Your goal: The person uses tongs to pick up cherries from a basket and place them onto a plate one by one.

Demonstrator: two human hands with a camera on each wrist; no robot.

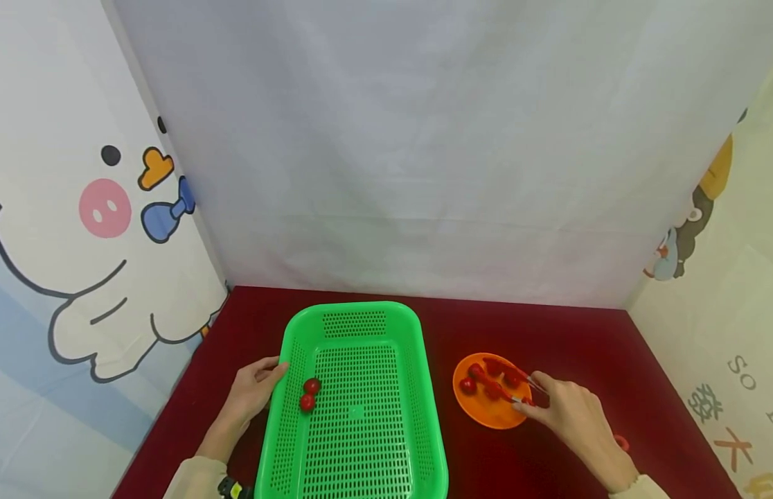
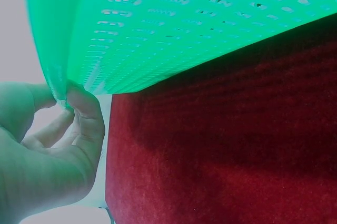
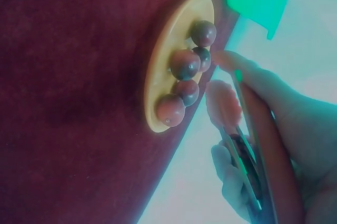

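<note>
My left hand grips the left rim of a green perforated basket; in the left wrist view its thumb and fingers pinch the rim. Inside the basket, close to its left wall, lie two red cherry tomatoes. My right hand holds a pair of red-tipped metal tongs. Their two tips are spread apart above an orange plate, in among several cherry tomatoes in the head view. In the right wrist view no tomato shows between the tips.
A dark red cloth covers the table. White curtain hangs behind it, and cartoon-printed panels stand along both sides. Beside the right wrist shows a small red rounded piece.
</note>
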